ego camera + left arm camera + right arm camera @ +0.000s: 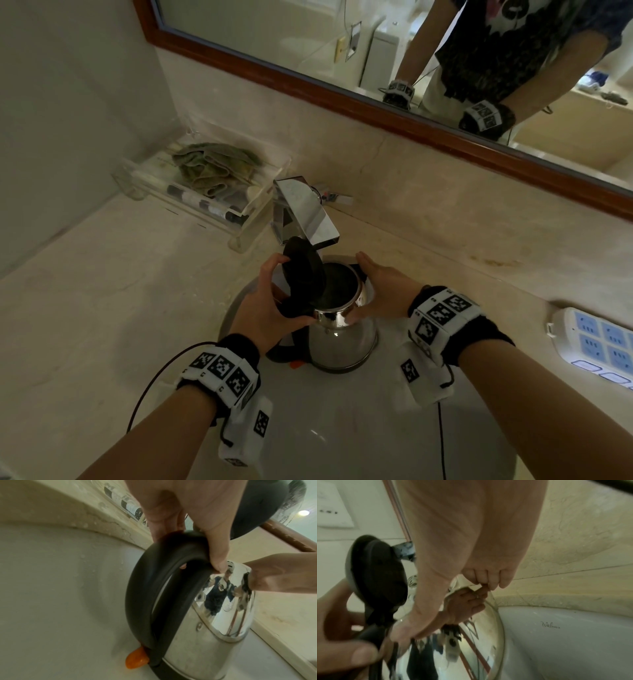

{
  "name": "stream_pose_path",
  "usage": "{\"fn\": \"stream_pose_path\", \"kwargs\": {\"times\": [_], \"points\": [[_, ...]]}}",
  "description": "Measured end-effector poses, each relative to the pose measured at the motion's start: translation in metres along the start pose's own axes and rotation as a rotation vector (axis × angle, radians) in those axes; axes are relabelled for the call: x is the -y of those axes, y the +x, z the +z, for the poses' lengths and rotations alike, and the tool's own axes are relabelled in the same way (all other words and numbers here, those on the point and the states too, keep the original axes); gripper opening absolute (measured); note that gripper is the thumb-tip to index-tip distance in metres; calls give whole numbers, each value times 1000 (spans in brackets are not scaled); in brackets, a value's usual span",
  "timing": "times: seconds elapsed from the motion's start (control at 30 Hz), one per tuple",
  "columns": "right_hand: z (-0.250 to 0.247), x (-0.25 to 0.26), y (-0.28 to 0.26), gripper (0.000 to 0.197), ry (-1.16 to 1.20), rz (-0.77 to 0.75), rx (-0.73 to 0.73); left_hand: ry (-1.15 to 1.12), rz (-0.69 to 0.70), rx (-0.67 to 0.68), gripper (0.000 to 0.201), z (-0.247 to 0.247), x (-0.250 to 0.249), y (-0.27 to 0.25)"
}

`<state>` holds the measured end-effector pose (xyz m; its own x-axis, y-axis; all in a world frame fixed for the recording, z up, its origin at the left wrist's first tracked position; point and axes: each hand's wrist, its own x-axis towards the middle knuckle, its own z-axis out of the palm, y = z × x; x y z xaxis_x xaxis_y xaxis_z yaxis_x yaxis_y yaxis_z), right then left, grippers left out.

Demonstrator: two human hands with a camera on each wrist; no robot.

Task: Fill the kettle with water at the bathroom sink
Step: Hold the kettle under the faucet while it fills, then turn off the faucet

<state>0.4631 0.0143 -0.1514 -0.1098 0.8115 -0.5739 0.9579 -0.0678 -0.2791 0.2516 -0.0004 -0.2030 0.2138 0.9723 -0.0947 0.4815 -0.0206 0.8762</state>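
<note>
A steel kettle [346,334] with a black handle [142,601] stands upright in the white sink basin [342,428], its mouth just under the chrome faucet spout [315,222]. Its black lid [303,274] is tipped up and open. My left hand [270,305] grips the top of the handle by the lid hinge, thumb over it [214,540]. My right hand [380,287] cups the kettle's upper right side, fingers curled at the rim [488,578]. An orange switch [136,661] shows at the handle's foot. I see no water stream.
A clear tray [253,219] with a green cloth and small bottles sits on the marble counter at the back left. A white power strip [596,342] lies on the counter at the right. A wood-framed mirror [376,109] runs along the wall behind the faucet.
</note>
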Motion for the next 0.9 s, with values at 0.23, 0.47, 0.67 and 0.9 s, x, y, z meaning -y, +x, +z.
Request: {"fn": "stream_pose_path", "kwargs": {"times": [0.23, 0.47, 0.67, 0.9], "points": [[-38, -4, 0, 68, 146, 56, -205, 30, 17, 11, 102, 0, 3, 1], [-61, 11, 20, 67, 193, 13, -278, 52, 10, 30, 97, -2, 0, 1], [-61, 20, 37, 69, 329, -11, -293, 40, 23, 41, 92, -4, -1, 1], [-59, 27, 42, 68, 479, -29, -339, 49, 10, 53, 98, -4, -1, 0]]}}
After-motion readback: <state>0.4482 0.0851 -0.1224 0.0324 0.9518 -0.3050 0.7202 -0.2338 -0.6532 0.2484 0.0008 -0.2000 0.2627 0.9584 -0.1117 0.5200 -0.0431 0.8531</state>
